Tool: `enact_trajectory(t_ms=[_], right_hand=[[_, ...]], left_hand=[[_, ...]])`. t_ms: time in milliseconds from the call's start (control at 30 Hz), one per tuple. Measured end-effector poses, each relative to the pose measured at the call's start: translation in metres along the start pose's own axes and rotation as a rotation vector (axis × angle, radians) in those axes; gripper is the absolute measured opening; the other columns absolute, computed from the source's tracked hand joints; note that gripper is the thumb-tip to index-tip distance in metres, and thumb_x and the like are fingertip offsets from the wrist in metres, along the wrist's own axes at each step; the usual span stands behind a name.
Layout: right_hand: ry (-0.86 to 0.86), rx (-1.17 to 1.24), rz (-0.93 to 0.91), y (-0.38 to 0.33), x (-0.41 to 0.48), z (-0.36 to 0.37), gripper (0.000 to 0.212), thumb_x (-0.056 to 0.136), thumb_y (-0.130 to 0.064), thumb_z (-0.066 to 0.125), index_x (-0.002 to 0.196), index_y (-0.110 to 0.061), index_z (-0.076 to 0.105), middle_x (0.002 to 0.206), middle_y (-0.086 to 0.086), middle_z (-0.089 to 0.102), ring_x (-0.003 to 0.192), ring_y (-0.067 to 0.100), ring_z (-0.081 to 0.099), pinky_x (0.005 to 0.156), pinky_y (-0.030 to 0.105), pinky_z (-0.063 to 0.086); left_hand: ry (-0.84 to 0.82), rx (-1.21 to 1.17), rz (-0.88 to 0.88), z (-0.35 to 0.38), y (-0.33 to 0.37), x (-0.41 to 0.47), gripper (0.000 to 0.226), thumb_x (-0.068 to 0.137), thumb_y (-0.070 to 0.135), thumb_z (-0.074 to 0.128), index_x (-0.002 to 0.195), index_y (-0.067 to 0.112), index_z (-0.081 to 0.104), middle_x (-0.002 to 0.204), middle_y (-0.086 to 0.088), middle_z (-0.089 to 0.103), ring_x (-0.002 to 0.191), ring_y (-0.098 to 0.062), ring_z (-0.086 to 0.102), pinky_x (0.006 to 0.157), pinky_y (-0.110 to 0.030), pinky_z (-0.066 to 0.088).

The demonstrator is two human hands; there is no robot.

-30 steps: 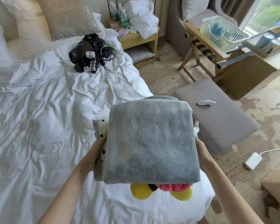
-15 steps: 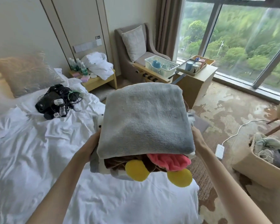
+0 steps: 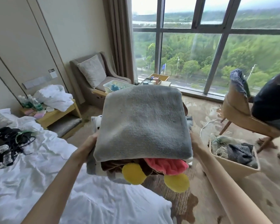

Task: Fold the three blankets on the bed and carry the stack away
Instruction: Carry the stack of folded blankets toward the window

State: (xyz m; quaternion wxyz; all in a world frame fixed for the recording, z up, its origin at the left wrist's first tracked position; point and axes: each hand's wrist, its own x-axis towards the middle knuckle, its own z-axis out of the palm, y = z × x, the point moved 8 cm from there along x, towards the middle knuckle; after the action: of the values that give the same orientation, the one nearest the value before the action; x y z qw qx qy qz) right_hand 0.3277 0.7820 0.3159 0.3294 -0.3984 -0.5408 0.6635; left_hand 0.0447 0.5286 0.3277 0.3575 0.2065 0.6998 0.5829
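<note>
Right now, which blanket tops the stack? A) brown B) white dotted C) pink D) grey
D: the grey blanket covers the stack held by the left hand and right hand; pink fabric and brown fabric show under its near edge.

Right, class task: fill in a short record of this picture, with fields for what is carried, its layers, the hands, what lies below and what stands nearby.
carried: stack of folded blankets, held in the air
top layer: grey blanket
beneath: brown blanket with pink and yellow parts; white spotted blanket peeks out on the left
hands: left hand at the stack's left side, right hand at its right; fingers hidden
below: corner of the bed
nearby: laundry basket on the floor; armchair by the window
</note>
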Motion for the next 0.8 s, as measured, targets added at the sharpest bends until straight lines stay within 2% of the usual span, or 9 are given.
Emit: enact_trajectory(t_ms=[100, 233, 333, 400, 433, 500, 567, 700, 800], right_hand=[[0.063, -0.009, 0.001, -0.012, 0.04, -0.058, 0.031, 0.101, -0.027, 0.046, 0.07, -0.024, 0.051, 0.041, -0.018, 0.054, 0.035, -0.007, 0.048, 0.035, 0.01, 0.036], [0.126, -0.065, 0.012, -0.029, 0.097, -0.133, 0.031, 0.101, -0.019, 0.046, 0.071, -0.019, 0.053, 0.038, -0.016, 0.054, 0.042, 0.002, 0.053, 0.035, 0.01, 0.037], [0.132, -0.084, 0.009, -0.045, 0.134, -0.177, 0.027, 0.1, -0.022, 0.048, 0.074, -0.019, 0.054, 0.049, -0.013, 0.06, 0.052, 0.008, 0.055, 0.043, 0.014, 0.042], [0.113, -0.091, -0.01, -0.059, 0.156, -0.198, 0.028, 0.1, -0.016, 0.047, 0.074, -0.017, 0.055, 0.046, -0.014, 0.061, 0.05, 0.007, 0.056, 0.04, 0.011, 0.041], [0.099, -0.078, -0.008, -0.064, 0.167, -0.206, 0.025, 0.101, -0.015, 0.047, 0.077, -0.017, 0.057, 0.05, -0.014, 0.064, 0.049, 0.005, 0.059, 0.04, 0.01, 0.042], [0.095, -0.06, 0.004, -0.071, 0.19, -0.221, 0.02, 0.1, -0.017, 0.05, 0.083, -0.017, 0.061, 0.066, -0.006, 0.067, 0.05, -0.001, 0.062, 0.042, 0.011, 0.044], [0.089, -0.048, 0.007, -0.08, 0.215, -0.23, 0.018, 0.1, -0.022, 0.051, 0.087, -0.017, 0.062, 0.076, -0.003, 0.064, 0.055, 0.002, 0.063, 0.043, 0.011, 0.045], [0.054, -0.026, 0.021, -0.094, 0.275, -0.238, 0.021, 0.1, -0.027, 0.048, 0.104, -0.01, 0.06, 0.083, -0.003, 0.061, 0.07, 0.008, 0.054, 0.053, 0.014, 0.046], [0.055, 0.002, 0.03, -0.101, 0.331, -0.24, 0.02, 0.101, -0.022, 0.048, 0.103, -0.007, 0.061, 0.083, -0.002, 0.06, 0.069, 0.007, 0.053, 0.053, 0.014, 0.046]], left_hand=[[0.009, 0.01, -0.02, 0.062, 0.01, 0.032, 0.029, 0.098, 0.022, 0.052, 0.071, 0.013, 0.059, 0.053, 0.0, 0.063, 0.045, -0.003, 0.06, 0.042, -0.014, 0.046], [-0.003, -0.007, -0.12, 0.142, 0.016, 0.079, 0.034, 0.094, 0.041, 0.057, 0.076, 0.014, 0.066, 0.061, -0.003, 0.062, 0.063, -0.015, 0.059, 0.06, -0.029, 0.048], [-0.029, -0.069, -0.133, 0.201, 0.027, 0.107, 0.046, 0.096, 0.043, 0.052, 0.059, 0.019, 0.064, 0.057, -0.001, 0.057, 0.054, -0.011, 0.055, 0.058, -0.028, 0.046], [-0.027, -0.099, -0.157, 0.234, 0.035, 0.124, 0.048, 0.097, 0.043, 0.052, 0.058, 0.018, 0.067, 0.057, -0.001, 0.059, 0.053, -0.013, 0.057, 0.057, -0.027, 0.048], [-0.024, -0.11, -0.159, 0.247, 0.041, 0.133, 0.051, 0.097, 0.04, 0.052, 0.055, 0.018, 0.069, 0.055, -0.001, 0.059, 0.05, -0.011, 0.058, 0.052, -0.023, 0.049], [-0.016, -0.104, -0.165, 0.269, 0.051, 0.152, 0.049, 0.098, 0.042, 0.049, 0.06, 0.02, 0.072, 0.053, -0.001, 0.058, 0.046, -0.011, 0.057, 0.045, -0.02, 0.047], [-0.023, -0.088, -0.16, 0.288, 0.064, 0.173, 0.044, 0.097, 0.044, 0.049, 0.067, 0.021, 0.071, 0.054, -0.001, 0.056, 0.047, -0.009, 0.057, 0.046, -0.02, 0.047], [-0.024, -0.099, -0.123, 0.318, 0.094, 0.228, 0.042, 0.085, 0.061, 0.054, 0.078, 0.023, 0.072, 0.069, 0.0, 0.067, 0.067, -0.01, 0.062, 0.066, -0.025, 0.05], [-0.034, -0.078, -0.095, 0.338, 0.11, 0.285, 0.03, 0.1, 0.041, 0.044, 0.087, 0.024, 0.065, 0.059, 0.011, 0.07, 0.06, -0.004, 0.066, 0.057, -0.019, 0.051]])
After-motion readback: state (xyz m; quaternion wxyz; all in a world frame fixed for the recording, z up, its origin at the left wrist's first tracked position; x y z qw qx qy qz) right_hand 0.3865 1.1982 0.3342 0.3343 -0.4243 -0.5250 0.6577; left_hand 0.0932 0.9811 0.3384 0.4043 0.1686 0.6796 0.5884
